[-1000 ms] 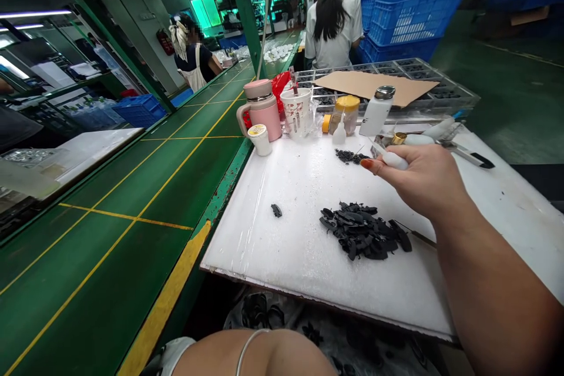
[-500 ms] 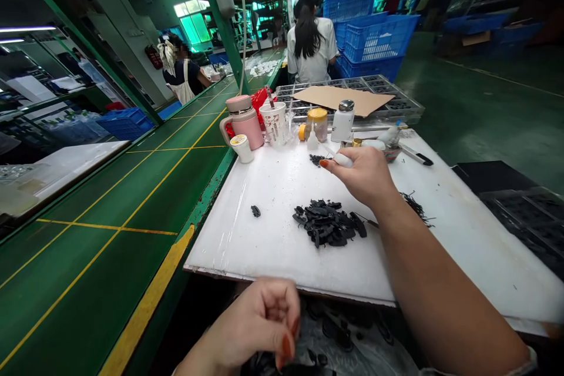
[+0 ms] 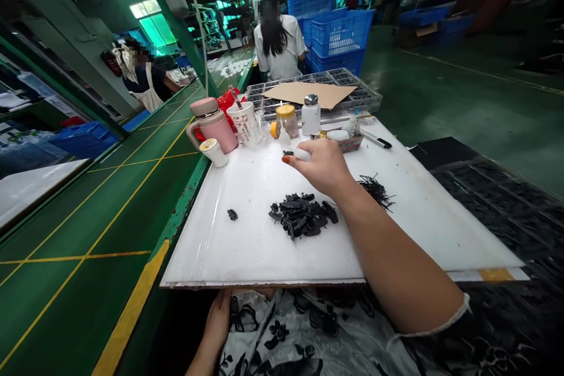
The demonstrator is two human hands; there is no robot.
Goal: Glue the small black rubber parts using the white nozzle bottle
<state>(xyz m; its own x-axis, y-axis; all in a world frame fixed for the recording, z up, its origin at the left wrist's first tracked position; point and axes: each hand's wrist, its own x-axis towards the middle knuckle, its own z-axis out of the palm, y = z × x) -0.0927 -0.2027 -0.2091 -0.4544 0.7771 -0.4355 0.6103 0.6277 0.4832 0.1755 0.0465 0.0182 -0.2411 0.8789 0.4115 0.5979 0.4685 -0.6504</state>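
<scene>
Glossy film-covered white board (image 3: pixel 264 247) at twelve o'clock, matt black rubbery scraps (image 3: pixel 299 215) on it, smooth white plastic grip (image 3: pixel 302 154) above them, shiny metal cap (image 3: pixel 311 99), rough brown cardboard (image 3: pixel 295 93) beyond!

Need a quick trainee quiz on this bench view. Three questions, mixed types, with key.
1. Multiple choice: what is the right hand pinching?
A) a small white object
B) a pair of scissors
C) a coil of wire

2. True or false: the lone black piece lies apart from the main black pile on the white board.

3. Short answer: where is the left hand relative to the white board?

Key:
1. A
2. True
3. Below the board's front edge, against the patterned clothing
</scene>
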